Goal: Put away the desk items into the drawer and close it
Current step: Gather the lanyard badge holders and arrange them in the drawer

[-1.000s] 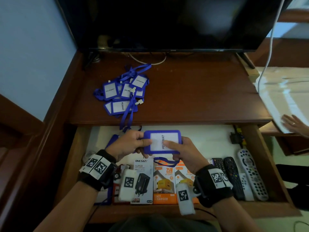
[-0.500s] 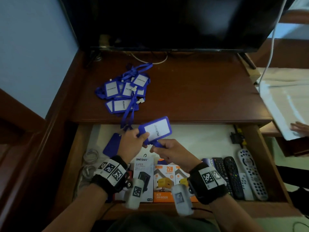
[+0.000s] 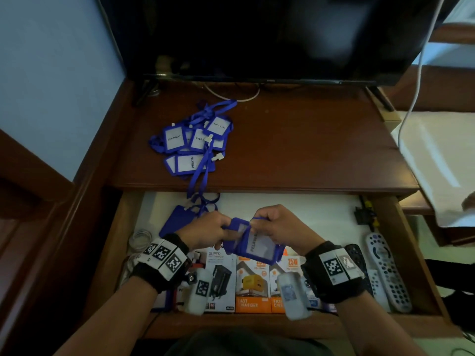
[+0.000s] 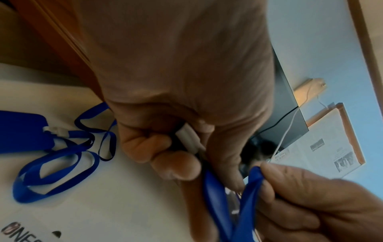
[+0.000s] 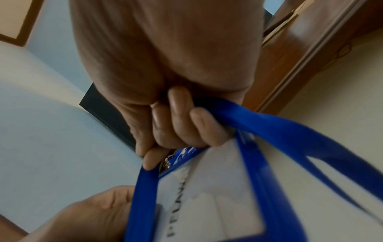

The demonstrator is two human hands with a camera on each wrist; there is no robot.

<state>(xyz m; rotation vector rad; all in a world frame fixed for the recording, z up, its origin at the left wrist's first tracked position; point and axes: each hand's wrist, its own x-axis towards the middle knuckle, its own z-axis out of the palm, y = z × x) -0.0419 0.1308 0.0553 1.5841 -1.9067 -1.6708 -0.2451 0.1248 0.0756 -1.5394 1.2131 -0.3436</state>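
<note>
Over the open drawer [image 3: 411, 253] both hands hold one blue badge holder [image 3: 257, 244] with a white "PELAWAT" card. My left hand [image 3: 208, 231] grips its white clip [image 4: 187, 139] and upper edge. My right hand [image 3: 277, 227] pinches the blue lanyard strap [image 5: 275, 129] by the holder's top [image 5: 217, 188]. A pile of several more blue badge holders [image 3: 194, 142] lies on the desk top, one strap hanging into the drawer. Another blue holder [image 3: 177, 222] lies face down on the drawer floor [image 4: 18, 131].
The drawer holds charger boxes [image 3: 252, 283] at the front, several remote controls [image 3: 385, 268] on the right, coiled cables [image 3: 140, 240] on the left. A dark TV screen [image 3: 257, 34] stands at the back of the desk. White paper [image 3: 442, 160] lies to the right.
The badge holder has dropped lower and tilted, card facing right. My right hand rose from under it to pinch the strap at its top; my left hand shifted onto the clip.
</note>
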